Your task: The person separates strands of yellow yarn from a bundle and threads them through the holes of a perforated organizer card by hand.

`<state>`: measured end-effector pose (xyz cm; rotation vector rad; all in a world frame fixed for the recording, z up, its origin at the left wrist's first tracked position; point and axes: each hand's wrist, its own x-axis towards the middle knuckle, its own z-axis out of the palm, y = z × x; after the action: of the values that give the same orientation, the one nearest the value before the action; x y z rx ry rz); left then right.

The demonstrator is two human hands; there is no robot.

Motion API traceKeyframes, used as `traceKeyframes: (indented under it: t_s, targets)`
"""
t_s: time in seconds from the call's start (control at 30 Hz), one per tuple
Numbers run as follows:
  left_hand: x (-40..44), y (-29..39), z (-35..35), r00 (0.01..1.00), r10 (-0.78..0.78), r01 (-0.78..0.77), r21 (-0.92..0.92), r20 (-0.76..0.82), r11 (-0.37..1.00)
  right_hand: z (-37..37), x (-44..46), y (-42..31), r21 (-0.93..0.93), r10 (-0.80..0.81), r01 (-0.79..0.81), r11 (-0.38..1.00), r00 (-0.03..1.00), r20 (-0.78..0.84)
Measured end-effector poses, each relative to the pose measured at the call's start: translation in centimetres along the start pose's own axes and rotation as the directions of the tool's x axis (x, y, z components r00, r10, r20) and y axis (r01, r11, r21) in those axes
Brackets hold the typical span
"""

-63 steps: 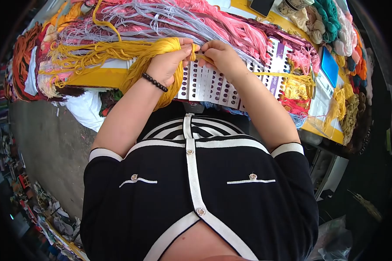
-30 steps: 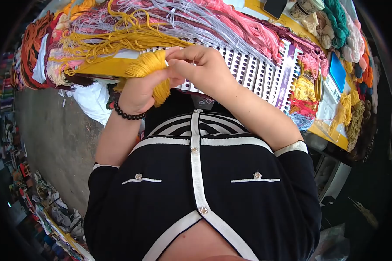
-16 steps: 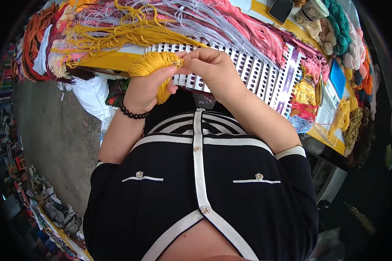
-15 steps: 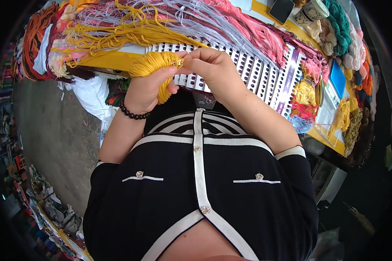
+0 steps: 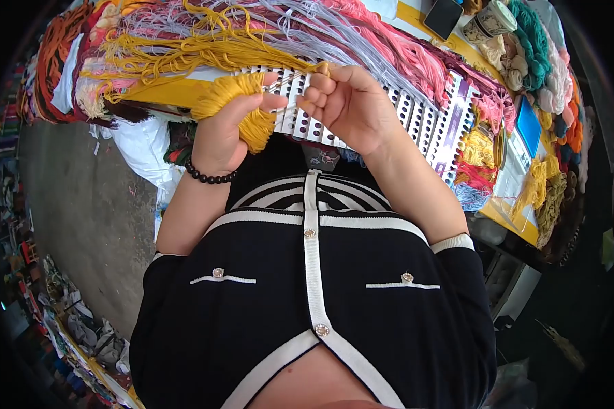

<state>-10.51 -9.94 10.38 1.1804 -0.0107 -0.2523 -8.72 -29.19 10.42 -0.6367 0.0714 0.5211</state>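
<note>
A looped skein of yellow yarn [image 5: 226, 93] is gripped in my left hand [image 5: 220, 135], the thumb pressed across it and the lower loops hanging below the palm. My right hand [image 5: 359, 112] is raised to the right of it, palm partly showing, with thumb and index finger pinched on a bit of yellow thread [image 5: 325, 69]. Thin strands stretch from the skein to this pinch. Beneath both hands lie white cards with rows of punched holes [image 5: 406, 119].
Long loose strands in mustard [image 5: 177, 56], grey-lilac and pink [image 5: 409, 51] cover the work table. A phone [image 5: 443, 17], a patterned cup [image 5: 490, 20], a blue-covered item [image 5: 529, 126] and teal yarn [image 5: 531, 44] sit at the right. A white bag [image 5: 140, 153] hangs at the left.
My right hand has moved up and right, away from the skein, drawing thread out with it. The skein in my left hand has shifted slightly left.
</note>
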Motion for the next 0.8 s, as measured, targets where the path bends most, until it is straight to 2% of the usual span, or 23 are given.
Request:
traceKeyframes:
  t_s: [0.07,0.1,0.13,0.2,0.27,0.37,0.47,0.53,0.7,0.8]
  targets:
    - [0.1,0.1,-0.4,0.986,-0.067,0.077,-0.059,0.154,0.995,-0.5,0.1,-0.4,-0.109,0.056,-0.054,0.993,0.998,0.019]
    - [0.1,0.0,0.1,0.986,-0.068,0.078,-0.059,0.155,0.995,0.3,-0.2,-0.1,-0.246,0.011,-0.027,0.969,0.998,-0.063]
    - [0.0,-0.2,0.9,0.992,-0.058,0.067,-0.076,0.115,0.995,0.8,-0.3,0.2,-0.247,0.01,-0.026,0.969,0.998,-0.065]
    - [0.1,-0.8,1.6,0.996,-0.051,0.058,-0.094,0.077,0.994,1.4,-0.3,0.8,-0.567,-0.068,0.026,0.823,0.996,-0.052]
    - [0.1,-1.4,1.7,0.998,0.056,-0.059,0.081,0.043,0.995,0.9,0.3,1.4,-0.504,-0.053,-0.01,0.863,0.993,-0.109]
    - [-0.1,-1.1,1.6,0.996,0.015,-0.022,0.081,0.086,0.997,0.9,0.3,1.3,-0.568,-0.046,-0.049,0.822,0.988,-0.151]
    - [-0.1,-0.7,1.6,0.996,-0.011,0.014,-0.031,0.092,0.999,1.0,0.1,1.2,-0.484,-0.047,-0.032,0.874,0.987,-0.152]
    - [0.0,-0.8,1.5,0.997,-0.027,0.032,-0.066,0.076,0.997,0.9,0.0,1.2,-0.366,-0.088,0.049,0.929,0.992,-0.09]
    - [-0.1,-0.6,2.1,0.999,-0.034,0.035,-0.086,0.016,0.996,1.2,-0.3,0.9,-0.45,-0.085,0.035,0.892,0.992,-0.092]
    - [-0.1,-0.6,2.2,1.0,-0.029,0.029,-0.007,-0.012,1.0,0.9,-0.3,1.1,-0.506,-0.095,0.037,0.862,0.991,-0.09]
